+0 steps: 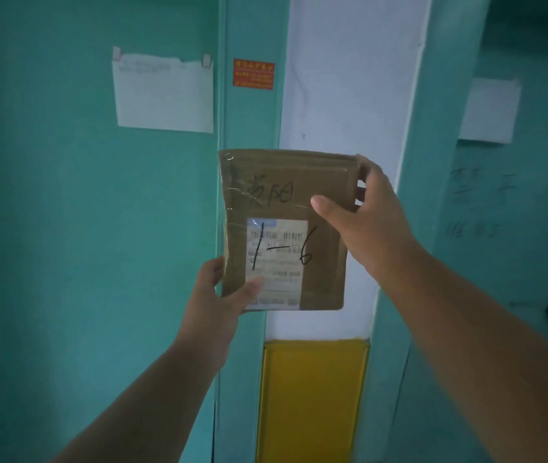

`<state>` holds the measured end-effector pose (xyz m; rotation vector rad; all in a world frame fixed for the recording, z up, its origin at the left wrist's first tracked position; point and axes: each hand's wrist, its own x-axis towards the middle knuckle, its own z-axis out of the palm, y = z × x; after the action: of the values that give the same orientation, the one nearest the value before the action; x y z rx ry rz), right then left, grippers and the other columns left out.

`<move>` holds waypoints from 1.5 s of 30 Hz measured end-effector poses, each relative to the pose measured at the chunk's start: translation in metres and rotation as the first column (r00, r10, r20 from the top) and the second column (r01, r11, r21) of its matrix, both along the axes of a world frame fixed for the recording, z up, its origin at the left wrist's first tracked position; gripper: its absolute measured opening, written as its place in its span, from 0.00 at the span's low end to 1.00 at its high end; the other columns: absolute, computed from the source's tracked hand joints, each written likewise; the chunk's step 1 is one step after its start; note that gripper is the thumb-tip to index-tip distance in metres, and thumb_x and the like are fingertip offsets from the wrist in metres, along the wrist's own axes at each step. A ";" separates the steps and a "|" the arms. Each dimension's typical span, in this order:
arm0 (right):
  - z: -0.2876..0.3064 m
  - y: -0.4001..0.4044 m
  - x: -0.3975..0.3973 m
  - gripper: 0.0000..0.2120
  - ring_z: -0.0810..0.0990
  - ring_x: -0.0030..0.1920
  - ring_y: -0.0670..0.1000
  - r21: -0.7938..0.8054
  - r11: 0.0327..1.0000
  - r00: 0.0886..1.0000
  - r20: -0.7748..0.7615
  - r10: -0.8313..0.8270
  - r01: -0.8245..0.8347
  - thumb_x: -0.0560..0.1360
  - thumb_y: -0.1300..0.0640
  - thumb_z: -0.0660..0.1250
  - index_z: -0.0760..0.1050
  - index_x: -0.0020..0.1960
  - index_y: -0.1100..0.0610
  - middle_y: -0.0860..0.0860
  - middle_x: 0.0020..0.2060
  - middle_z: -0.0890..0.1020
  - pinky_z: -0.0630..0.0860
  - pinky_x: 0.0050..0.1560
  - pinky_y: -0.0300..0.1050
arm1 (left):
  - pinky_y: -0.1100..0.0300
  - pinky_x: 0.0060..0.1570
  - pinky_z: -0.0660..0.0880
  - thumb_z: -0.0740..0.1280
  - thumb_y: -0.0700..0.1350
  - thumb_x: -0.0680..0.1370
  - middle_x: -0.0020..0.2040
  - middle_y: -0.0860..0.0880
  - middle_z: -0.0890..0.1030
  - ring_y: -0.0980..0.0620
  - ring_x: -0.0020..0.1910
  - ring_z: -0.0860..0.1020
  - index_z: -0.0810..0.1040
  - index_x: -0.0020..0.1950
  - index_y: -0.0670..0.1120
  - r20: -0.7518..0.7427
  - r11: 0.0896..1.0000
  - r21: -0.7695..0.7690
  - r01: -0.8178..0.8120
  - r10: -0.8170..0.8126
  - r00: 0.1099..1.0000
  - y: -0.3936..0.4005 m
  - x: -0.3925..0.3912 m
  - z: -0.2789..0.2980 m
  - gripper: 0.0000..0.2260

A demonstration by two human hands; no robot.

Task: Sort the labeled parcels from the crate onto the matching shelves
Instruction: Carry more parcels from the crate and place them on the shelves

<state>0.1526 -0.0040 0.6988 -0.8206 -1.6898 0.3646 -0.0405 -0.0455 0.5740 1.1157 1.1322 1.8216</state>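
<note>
- Head view: a flat brown cardboard parcel wrapped in clear tape is held upright in the air with both hands, in front of a white wall strip between teal painted panels.
- The left hand grips the parcel's lower left corner, thumb lying on the front over the white printed shipping label.
- The right hand grips the upper right edge, thumb pressed on the front, fingers curled round behind the edge.
- "1-6" is written in black marker across the label; more handwritten characters sit above it.
- A white paper sheet is taped on the left teal panel, a small red sticker beside it.
- A yellow panel lies below the parcel, on the wall.
</note>
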 end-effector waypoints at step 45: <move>-0.100 -0.126 0.736 0.40 0.85 0.51 0.48 -0.329 0.703 0.743 -0.005 -0.669 0.631 0.71 0.46 0.74 0.55 0.76 0.38 0.41 0.53 0.82 0.83 0.51 0.57 | 0.70 0.47 0.78 0.71 0.48 0.77 0.48 0.67 0.84 0.66 0.47 0.83 0.80 0.54 0.59 -0.422 0.667 -0.129 0.734 -0.707 0.568 0.009 0.730 -0.058 0.08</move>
<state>0.8887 -0.1303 0.5984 -1.5384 -1.1260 0.1720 0.6892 -0.0367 0.5160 1.7714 0.6561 0.9618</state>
